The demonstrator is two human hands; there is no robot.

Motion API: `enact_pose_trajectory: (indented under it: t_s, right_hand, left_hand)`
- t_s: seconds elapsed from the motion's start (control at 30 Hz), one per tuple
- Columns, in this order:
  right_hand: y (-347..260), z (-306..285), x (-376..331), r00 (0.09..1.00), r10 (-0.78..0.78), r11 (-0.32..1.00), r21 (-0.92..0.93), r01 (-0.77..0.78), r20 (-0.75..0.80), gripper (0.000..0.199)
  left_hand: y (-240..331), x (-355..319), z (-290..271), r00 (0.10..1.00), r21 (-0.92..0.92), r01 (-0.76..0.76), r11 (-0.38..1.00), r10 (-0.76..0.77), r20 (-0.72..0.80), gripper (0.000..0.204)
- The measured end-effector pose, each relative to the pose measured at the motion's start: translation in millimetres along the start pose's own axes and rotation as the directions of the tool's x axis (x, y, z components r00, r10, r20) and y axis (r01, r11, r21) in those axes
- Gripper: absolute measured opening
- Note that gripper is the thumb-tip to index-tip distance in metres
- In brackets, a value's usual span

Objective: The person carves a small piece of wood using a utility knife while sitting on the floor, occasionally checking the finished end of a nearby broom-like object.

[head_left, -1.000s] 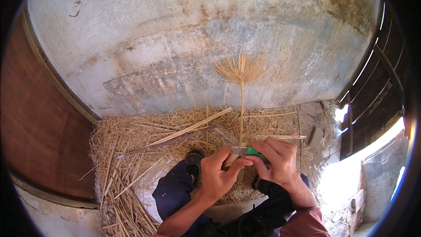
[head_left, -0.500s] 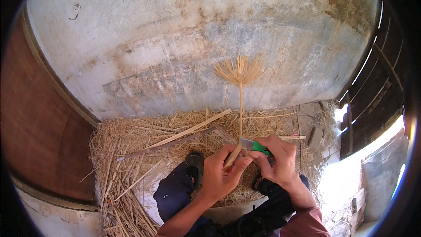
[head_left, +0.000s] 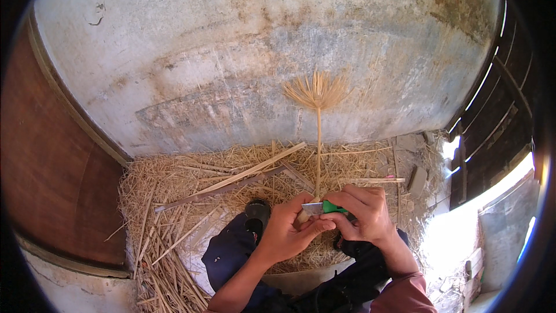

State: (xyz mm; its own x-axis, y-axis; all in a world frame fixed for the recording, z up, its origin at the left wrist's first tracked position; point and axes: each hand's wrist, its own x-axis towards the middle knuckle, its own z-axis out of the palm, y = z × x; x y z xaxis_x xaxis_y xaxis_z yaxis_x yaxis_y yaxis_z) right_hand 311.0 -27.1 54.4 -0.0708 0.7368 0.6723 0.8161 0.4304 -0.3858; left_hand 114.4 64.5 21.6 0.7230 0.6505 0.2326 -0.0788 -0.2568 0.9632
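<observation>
My left hand (head_left: 288,230) is closed around the near end of a slender bamboo stick (head_left: 318,150). The stick runs away from me toward the wall, and its far end is split into a spread fan of thin strips (head_left: 316,94). My right hand (head_left: 366,215) grips a green-handled utility knife (head_left: 332,207). Its flat metal blade points left and lies across the stick's near end, close to my left fingers. My left fingers partly hide that end of the stick, so the exact cutting contact cannot be made out.
Shavings (head_left: 168,179) cover the floor, with a pile of strips (head_left: 165,275) at the left. Longer bamboo strips (head_left: 249,171) and a brown angled piece (head_left: 231,185) lie ahead. A stained wall (head_left: 231,69) rises beyond; a brown panel (head_left: 58,156) stands left, a grey block (head_left: 417,179) right.
The knife blade has swung from pointing up and away to lying flatter, and moved left and nearer to me. The stick's near end has turned with it between my left fingers.
</observation>
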Motion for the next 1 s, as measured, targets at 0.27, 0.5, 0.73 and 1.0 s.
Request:
enact_pose_trajectory:
  t_s: [0.27,0.5,0.73,1.0]
  right_hand:
    - [-11.8,-4.5,0.9,1.000,0.000,0.996,-0.094,-0.002,-0.021,0.031]
    - [-18.9,-5.9,0.7,0.998,-0.018,0.985,-0.171,0.007,-0.063,0.032]
    - [-14.1,1.2,-2.4,0.986,0.105,0.980,-0.156,-0.125,-0.126,0.035]
    - [-5.0,-0.6,-2.0,1.000,-0.005,1.000,-0.008,0.005,-0.016,0.034]
  left_hand:
    - [0.7,-3.3,10.4,0.994,0.077,-0.087,0.993,0.091,-0.052,0.038]
    - [12.9,-0.8,14.0,0.980,0.111,-0.187,0.976,0.193,-0.048,0.033]
    - [5.4,-2.5,21.7,0.976,0.203,-0.064,0.977,0.104,-0.190,0.042]
    - [-1.7,2.6,1.7,0.997,0.026,-0.076,0.997,0.075,0.026,0.052]
